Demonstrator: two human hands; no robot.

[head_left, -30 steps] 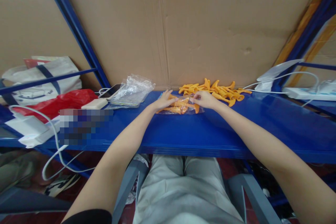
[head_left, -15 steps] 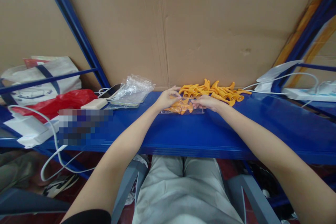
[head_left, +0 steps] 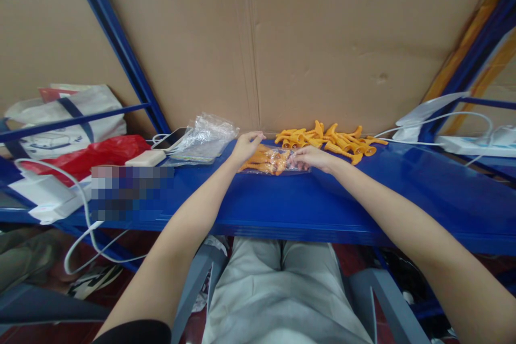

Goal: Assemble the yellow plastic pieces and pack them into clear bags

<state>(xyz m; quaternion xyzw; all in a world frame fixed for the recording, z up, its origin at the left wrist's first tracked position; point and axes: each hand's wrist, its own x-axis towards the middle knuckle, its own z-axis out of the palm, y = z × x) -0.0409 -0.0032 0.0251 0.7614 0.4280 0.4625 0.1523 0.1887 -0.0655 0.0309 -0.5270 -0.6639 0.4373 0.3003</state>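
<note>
A clear plastic bag [head_left: 269, 163] with several orange pieces inside lies flat on the blue shelf. My right hand [head_left: 314, 158] has its fingers closed on the bag's right end. At the other end, my left hand [head_left: 245, 149] hovers by the bag's upper left side, fingers stretched out and nothing visible in them. Right behind the bag is a loose pile of orange plastic pieces [head_left: 342, 140]. They are curved and pointed, some with a round hollow end, and their exact kind is unclear.
Flat clear plastic bags [head_left: 209, 137] are stacked to the left, beside a phone [head_left: 171, 140] and a white block [head_left: 145, 159]. Farther left lie a red bag [head_left: 100, 153] and a white power strip with cables [head_left: 60, 204]. A cardboard wall [head_left: 314, 48] rises behind the blue shelf [head_left: 282, 207].
My left hand has moved left, off the middle of the bag. The orange pieces in the bag now reach farther left. My right hand stays at the bag's right end.
</note>
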